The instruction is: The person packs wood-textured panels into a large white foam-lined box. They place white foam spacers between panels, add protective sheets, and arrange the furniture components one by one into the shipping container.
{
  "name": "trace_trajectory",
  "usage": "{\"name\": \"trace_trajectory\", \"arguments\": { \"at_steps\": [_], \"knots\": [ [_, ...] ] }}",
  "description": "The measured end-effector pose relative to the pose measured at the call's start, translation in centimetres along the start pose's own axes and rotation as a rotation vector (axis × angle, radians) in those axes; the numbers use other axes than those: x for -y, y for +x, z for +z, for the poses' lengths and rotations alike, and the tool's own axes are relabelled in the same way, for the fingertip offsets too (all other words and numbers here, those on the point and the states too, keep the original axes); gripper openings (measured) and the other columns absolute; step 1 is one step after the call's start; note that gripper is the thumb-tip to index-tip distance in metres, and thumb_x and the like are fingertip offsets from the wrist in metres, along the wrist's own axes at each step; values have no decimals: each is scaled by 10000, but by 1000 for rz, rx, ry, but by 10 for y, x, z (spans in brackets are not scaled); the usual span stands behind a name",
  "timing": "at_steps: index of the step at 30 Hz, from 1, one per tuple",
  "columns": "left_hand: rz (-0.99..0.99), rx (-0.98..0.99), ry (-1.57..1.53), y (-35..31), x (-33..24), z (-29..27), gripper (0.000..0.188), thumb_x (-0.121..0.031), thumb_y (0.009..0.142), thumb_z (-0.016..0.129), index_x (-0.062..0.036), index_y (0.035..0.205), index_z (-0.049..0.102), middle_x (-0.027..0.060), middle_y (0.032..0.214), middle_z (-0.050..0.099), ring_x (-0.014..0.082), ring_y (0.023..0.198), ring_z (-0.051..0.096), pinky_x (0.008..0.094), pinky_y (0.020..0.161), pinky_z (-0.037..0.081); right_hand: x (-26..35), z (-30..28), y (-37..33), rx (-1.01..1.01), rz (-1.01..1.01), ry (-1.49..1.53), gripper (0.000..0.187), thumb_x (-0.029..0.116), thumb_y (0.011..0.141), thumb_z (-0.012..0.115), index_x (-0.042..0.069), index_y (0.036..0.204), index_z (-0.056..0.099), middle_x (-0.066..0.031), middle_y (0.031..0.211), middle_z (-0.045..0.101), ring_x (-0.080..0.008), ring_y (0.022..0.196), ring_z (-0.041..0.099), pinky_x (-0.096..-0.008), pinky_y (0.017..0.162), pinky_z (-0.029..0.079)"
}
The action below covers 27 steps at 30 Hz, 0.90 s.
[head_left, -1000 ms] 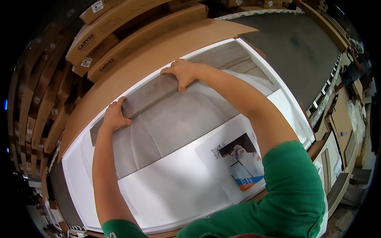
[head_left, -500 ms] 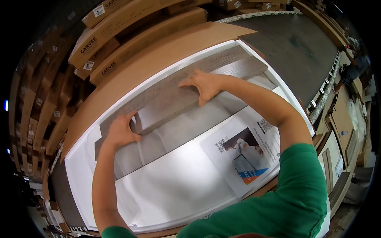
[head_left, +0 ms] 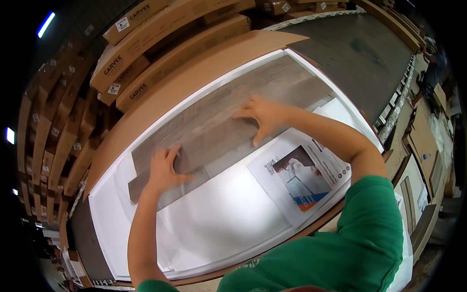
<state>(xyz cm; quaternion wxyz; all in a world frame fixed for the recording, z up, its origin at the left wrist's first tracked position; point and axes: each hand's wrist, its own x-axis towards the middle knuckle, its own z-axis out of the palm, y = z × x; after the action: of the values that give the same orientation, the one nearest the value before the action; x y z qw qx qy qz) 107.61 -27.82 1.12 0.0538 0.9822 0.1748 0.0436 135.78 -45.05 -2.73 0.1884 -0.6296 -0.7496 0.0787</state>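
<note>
Grey-brown wood-look boards (head_left: pixel 204 114) lie side by side along the far half of a shallow, white-lined carton (head_left: pixel 99 228). My left hand (head_left: pixel 164 171) is over the left part of the nearer board, its thumb and fingers spread. Farther right, my right hand (head_left: pixel 262 117) is held over the same board, also with thumb and fingers wide apart. Both hands are slightly blurred, and whether the fingertips touch the board is hard to see. A greyish strip borders the nearer board. White foam sheet (head_left: pixel 228 204) fills the near half, with a printed leaflet (head_left: pixel 299 182) on it.
A brown carton flap (head_left: pixel 185 70) rises along the far side. Long cardboard boxes (head_left: pixel 155 53) are stacked beyond it, with more piles at left (head_left: pixel 53 131). A dark conveyor belt (head_left: pixel 355 58) extends to the far right. Cardboard scraps (head_left: pixel 423 131) and another person (head_left: pixel 434 73) appear at right.
Both hands have shifted toward me and slightly right. The nearer board, which looked raised and lighter before, now lies flatter beside the far one. The view has also shifted a little.
</note>
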Motion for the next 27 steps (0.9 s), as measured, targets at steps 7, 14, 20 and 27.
{"name": "trace_trajectory", "arguments": {
  "at_steps": [7,14,20,27],
  "knots": [
    [45,-86,-176,-31,-8,33,642,-279,522,741,-92,1084,495,175,1146,376,307,1031,378,348,835,333,6,18,-36,-140,-77,42,499,375,610,651,78,998,548,-172,1139,396,-330,1058,311,-393,881,298],
    [-139,-107,114,-76,30,47,576,-454,739,482,-155,1212,346,189,1258,248,343,1167,220,501,931,136,-1,8,-64,-130,275,-298,480,389,760,476,110,1147,416,-189,1223,301,-343,1120,275,-419,926,221],
    [-593,5,58,-94,56,52,710,-583,762,307,-100,1272,200,184,1314,118,293,1233,50,496,955,39,-24,-26,-76,91,504,-475,559,453,796,358,77,1209,332,-187,1257,267,-335,1172,218,-420,944,179],
    [-602,9,30,-82,48,61,749,-608,759,256,-77,1279,162,188,1323,78,286,1239,20,488,958,18,-82,-6,68,-178,340,-589,590,505,796,303,80,1204,334,-164,1234,319,-315,1153,268,-428,934,200]
  ]
}}
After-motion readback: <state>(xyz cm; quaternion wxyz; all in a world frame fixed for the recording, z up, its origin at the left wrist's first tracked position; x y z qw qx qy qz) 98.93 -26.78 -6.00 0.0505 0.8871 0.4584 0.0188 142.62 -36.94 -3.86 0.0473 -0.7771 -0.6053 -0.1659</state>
